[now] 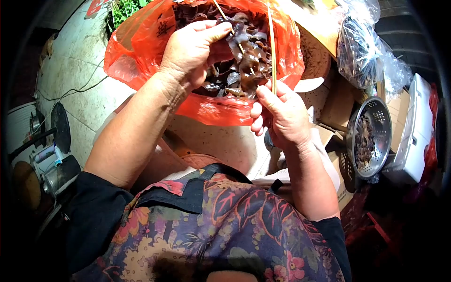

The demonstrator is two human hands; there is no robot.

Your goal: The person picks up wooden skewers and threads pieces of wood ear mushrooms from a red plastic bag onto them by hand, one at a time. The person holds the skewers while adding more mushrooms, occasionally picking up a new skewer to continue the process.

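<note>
My left hand (190,51) pinches thumb and finger at a dark piece of wood ear mushroom on a bamboo skewer. Several brown, wet-looking wood ear pieces (249,66) are threaded along this skewer, which slants down toward my right hand. Closed around long thin bamboo sticks (272,42) is my right hand (282,110), its thumb right at the lower end of the threaded pieces. Both hands are over an open red plastic bag (206,108), which holds a heap of more dark wood ear (192,14).
A metal colander (387,127) with dark brown contents stands at the right, beside a white foam box (416,136). Clear plastic bags (359,51) lie at the upper right. Green leaves (124,14) are at the upper left. A cable (77,91) crosses the tiled floor (70,70).
</note>
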